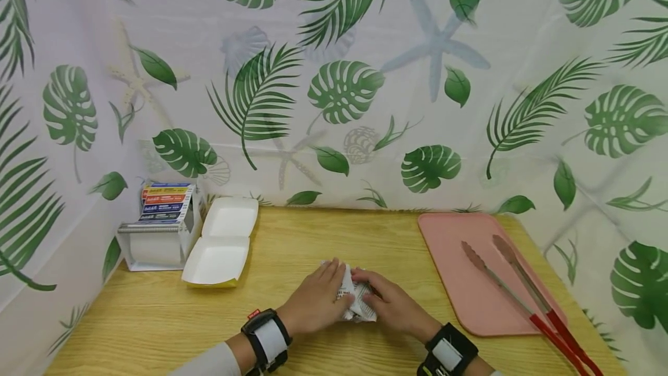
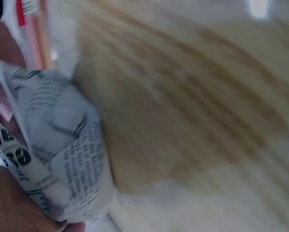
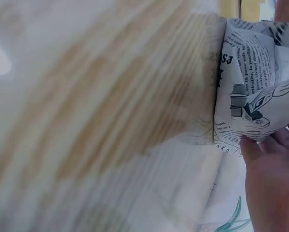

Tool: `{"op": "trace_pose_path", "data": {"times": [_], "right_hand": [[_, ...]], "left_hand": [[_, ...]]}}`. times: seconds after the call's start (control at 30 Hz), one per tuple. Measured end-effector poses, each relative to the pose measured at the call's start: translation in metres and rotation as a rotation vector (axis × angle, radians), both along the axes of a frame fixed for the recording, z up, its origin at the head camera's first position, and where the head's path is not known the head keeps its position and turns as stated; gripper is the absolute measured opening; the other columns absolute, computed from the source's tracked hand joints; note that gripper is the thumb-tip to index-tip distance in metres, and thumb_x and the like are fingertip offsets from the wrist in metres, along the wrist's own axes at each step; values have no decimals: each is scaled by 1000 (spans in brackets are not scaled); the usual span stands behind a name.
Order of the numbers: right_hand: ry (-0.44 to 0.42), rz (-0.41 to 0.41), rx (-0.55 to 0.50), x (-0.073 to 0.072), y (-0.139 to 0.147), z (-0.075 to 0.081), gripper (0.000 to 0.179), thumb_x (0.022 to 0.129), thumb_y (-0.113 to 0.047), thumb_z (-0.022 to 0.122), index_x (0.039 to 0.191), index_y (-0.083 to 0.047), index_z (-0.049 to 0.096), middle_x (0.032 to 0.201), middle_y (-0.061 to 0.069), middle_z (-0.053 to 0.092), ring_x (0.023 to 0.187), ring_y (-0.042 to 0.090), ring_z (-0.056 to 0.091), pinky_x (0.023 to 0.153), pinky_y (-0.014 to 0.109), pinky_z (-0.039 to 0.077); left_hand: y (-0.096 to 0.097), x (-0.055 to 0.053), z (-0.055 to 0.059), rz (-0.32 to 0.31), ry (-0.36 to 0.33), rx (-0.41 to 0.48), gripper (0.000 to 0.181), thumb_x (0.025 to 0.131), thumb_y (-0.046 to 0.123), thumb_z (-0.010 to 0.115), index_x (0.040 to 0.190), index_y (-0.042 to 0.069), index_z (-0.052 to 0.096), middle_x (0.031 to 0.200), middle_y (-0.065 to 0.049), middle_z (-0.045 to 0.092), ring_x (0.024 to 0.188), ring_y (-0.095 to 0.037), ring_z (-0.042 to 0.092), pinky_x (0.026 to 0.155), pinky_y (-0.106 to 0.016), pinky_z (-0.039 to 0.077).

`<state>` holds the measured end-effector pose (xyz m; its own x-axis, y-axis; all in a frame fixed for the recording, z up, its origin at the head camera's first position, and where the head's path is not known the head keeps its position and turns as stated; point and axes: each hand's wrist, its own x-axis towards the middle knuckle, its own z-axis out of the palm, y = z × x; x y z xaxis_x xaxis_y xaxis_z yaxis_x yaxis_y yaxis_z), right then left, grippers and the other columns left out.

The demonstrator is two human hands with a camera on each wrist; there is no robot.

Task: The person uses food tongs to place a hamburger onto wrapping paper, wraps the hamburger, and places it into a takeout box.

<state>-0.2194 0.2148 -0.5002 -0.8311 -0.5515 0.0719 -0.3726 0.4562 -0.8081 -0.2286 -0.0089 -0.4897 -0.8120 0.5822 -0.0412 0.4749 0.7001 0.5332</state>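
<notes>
Between my left hand [image 1: 315, 300] and my right hand [image 1: 399, 305], a white newsprint-patterned paper bundle [image 1: 360, 306] fills the gap. Ahead, bare yellow wood-grain tabletop [image 1: 323, 231] lets me pass until the white leaf-printed sheet [image 1: 334, 138]. An open white clamshell box [image 1: 216, 260] blocks my left; red-handled metal tongs [image 1: 561, 328] on a pink rectangular tray [image 1: 485, 307] bar my right.

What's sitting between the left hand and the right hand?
Folded newsprint-patterned paper: the head view shows it held between the left hand and the right hand.

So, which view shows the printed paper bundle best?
The right wrist view: the printed paper bundle is large, its print sharpest. The left wrist view shows it close but blurrier; the head view, small between left hand and right hand.
</notes>
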Motion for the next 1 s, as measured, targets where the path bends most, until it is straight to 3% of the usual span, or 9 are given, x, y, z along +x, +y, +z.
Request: {"op": "trace_pose_path", "data": {"times": [0.27,0.37,0.53,0.73,0.87,1.0], "right_hand": [[212,-74,65,-1,0,-7,36,101,-9,61,136,2,53,145,23,48,134,40,49,104,52,46],[220,-112,131,2,-1,-7,40,103,-15,60,138,2,53,146,22,48,134,40,49,105,54,45],[179,-102,253,5,-5,-3,52,107,-25,53,151,2,43,156,22,41,144,40,39,112,59,34],[217,-59,371,6,-5,-4,57,110,-33,44,155,1,36,161,20,34,148,38,32,115,57,32],[286,-28,420,7,-4,-4,58,111,-33,41,156,2,33,161,20,34,148,38,31,116,57,31],[396,-15,474,8,-3,-2,55,110,-32,42,155,0,38,159,18,38,148,38,33,115,58,31]], "left_hand": [[7,2,-6,-20,144,-196,74,107,55,31,160,4,25,166,-19,20,154,-33,17,123,-46,21],[9,3,-5,-23,183,-271,74,106,56,32,160,6,28,165,-19,22,153,-33,21,122,-46,24],[10,5,-3,-18,244,-357,74,106,56,31,159,6,29,164,-22,25,152,-36,24,122,-45,25],[7,5,0,-21,283,-381,80,103,64,31,159,7,32,162,-22,30,151,-36,28,120,-47,28],[4,3,-5,-3,292,-351,85,100,70,32,159,10,33,162,-17,32,150,-33,30,118,-49,31],[2,1,-12,3,277,-322,87,99,72,31,160,10,30,164,-15,28,152,-33,24,120,-51,26]]}}
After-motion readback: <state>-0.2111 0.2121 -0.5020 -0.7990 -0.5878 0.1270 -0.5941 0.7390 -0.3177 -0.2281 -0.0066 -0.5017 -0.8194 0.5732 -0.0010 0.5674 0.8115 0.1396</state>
